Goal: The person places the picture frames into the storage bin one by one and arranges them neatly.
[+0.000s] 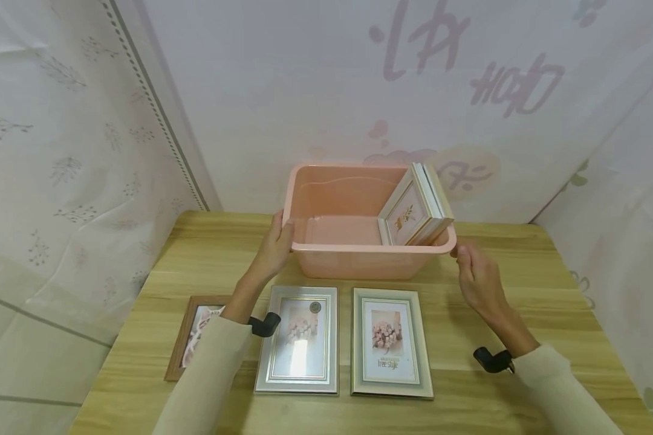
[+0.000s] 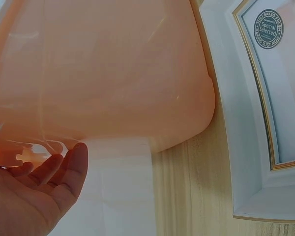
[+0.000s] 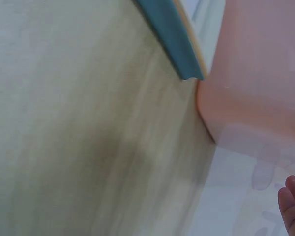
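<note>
A pink plastic bin stands at the back of the wooden table. My left hand grips its left rim, and in the left wrist view that hand's curled fingers reach under the rim. At the front right corner, my right hand holds the rim with bent fingers; only a few of its fingertips enter the right wrist view. Inside the bin, light picture frames lean together against the right wall, their upper ends rising above the rim.
In front of the bin lie a silver picture frame and a pale green-grey one, both face up. A brown frame with a cat picture lies at left, partly behind my left sleeve. A printed curtain hangs close behind the bin.
</note>
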Demonstrator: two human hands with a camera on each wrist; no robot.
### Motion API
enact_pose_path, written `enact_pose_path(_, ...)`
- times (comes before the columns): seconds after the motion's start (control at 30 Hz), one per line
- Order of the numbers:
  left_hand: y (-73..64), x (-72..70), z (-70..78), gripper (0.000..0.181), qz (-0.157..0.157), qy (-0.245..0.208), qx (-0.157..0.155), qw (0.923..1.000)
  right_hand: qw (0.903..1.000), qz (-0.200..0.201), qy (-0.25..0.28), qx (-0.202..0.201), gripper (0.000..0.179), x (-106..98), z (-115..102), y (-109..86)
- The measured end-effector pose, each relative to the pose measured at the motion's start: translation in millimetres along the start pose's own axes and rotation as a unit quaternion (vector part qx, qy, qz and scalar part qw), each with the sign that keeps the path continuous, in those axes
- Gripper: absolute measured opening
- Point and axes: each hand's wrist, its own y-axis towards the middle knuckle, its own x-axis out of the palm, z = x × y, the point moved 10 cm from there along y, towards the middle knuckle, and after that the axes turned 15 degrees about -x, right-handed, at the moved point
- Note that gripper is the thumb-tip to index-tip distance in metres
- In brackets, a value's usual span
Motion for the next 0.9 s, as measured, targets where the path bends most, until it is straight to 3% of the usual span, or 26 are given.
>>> enact_pose_path(0.3,0.0,0.6,1.3,0.053,-0.004,0.003,0.006,1.0000,0.9968,-0.069,-0.004,0.039,0.021,20.8,9.5,-18.3)
enact_pose_path(0.47,1.2,0.6,1.1,0.054,-0.005,0.004,0.008,0.9999,0.9873,-0.138,0.014,0.078,0.023,42.5,14.2,-27.9)
enact_pose_path(0.63,1.6,0.3,0.5,0.054,-0.003,0.007,0.007,0.9999,0.9773,-0.196,0.041,0.071,0.021,64.4,7.3,-34.5)
enact_pose_path(0.9,0.1,0.1,0.6,0.054,0.001,0.013,0.001,0.9999,0.9685,-0.217,0.091,0.083,0.015,85.3,0.7,-42.0)
